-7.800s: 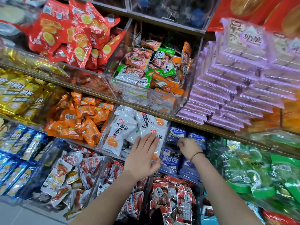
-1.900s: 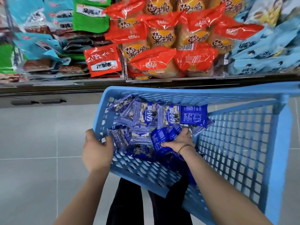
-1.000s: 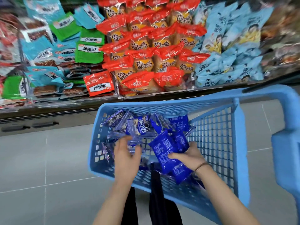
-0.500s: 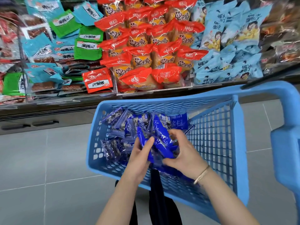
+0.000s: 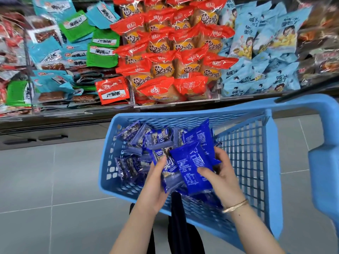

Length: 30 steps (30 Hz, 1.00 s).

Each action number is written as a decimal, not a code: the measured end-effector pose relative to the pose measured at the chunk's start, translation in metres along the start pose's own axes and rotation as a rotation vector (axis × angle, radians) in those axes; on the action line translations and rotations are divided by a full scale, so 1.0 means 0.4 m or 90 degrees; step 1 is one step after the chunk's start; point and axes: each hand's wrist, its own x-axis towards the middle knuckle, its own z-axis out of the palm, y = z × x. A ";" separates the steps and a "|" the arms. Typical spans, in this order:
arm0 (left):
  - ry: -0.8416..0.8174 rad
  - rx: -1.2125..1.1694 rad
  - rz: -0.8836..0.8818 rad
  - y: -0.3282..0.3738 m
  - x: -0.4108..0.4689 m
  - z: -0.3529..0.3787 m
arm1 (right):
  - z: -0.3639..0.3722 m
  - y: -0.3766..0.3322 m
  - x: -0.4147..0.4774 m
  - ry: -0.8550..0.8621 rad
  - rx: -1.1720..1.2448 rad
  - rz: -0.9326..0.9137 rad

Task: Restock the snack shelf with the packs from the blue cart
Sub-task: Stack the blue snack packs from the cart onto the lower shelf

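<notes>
The blue cart point(image 5: 256, 162) stands in front of me with several dark blue snack packs point(image 5: 139, 140) heaped in its basket. Both hands are inside the basket holding a bunch of blue packs point(image 5: 190, 162) raised above the heap. My left hand point(image 5: 156, 186) grips the bunch from the left, thumb on a pack's front. My right hand point(image 5: 222, 175) grips it from the right, thumb over the front pack, a bracelet on the wrist. The lowest packs of the bunch are hidden behind my hands.
A low shelf point(image 5: 73, 114) beyond the cart holds green and teal packs point(image 5: 102, 52), red packs point(image 5: 165, 66) and light blue packs point(image 5: 260, 70). Grey tiled floor point(image 5: 45, 180) lies to the left. The cart's thick blue handle point(image 5: 322, 162) rises at right.
I turned from the shelf to the cart. My hands gathered blue packs from the heap and have lifted the bunch a little higher over the last half second.
</notes>
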 end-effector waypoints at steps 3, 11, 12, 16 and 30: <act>-0.040 0.071 0.081 -0.017 0.002 0.018 | 0.043 0.008 -0.034 -0.019 -0.138 -0.085; -0.055 0.201 0.071 0.001 0.020 0.003 | 0.047 -0.020 0.002 -0.070 -0.145 -0.040; -0.046 0.199 0.051 0.000 0.018 -0.002 | 0.046 -0.021 0.011 -0.041 -0.163 -0.046; -0.004 0.158 -0.030 -0.009 0.017 -0.015 | 0.048 -0.014 0.039 -0.027 -0.075 0.039; 0.133 0.219 0.122 0.016 0.004 -0.015 | 0.007 0.045 -0.020 -0.108 0.079 0.234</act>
